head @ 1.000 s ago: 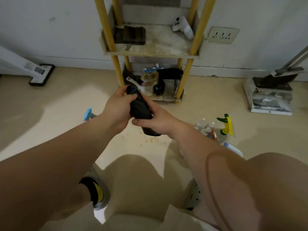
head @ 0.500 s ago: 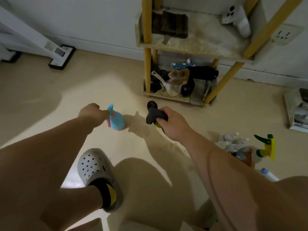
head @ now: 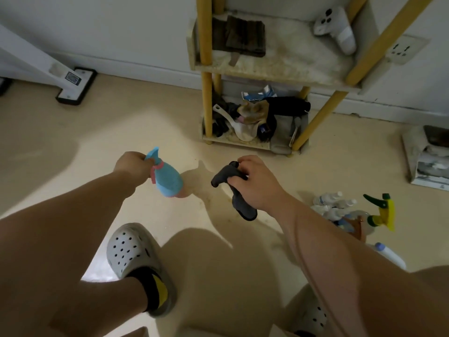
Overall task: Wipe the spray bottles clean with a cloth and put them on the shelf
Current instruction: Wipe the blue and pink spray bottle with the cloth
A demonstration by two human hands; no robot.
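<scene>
Clasping blue spray bottle [head: 167, 180], left fingers [head: 139, 158]; dark cloth [head: 222, 177] in right fingers [head: 245, 163].

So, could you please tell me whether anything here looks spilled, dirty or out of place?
Brownish specks stain the floor in front of the shelf, whose middle board is grimy. Its bottom tier is a jumble of rags and odds. Several spray bottles stand clustered on the floor at right, one white bottle apparently lying down.

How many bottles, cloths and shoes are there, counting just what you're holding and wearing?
Blue spray bottle: 1
Dark cloth: 1
Grey clogs: 2
Total: 4
</scene>
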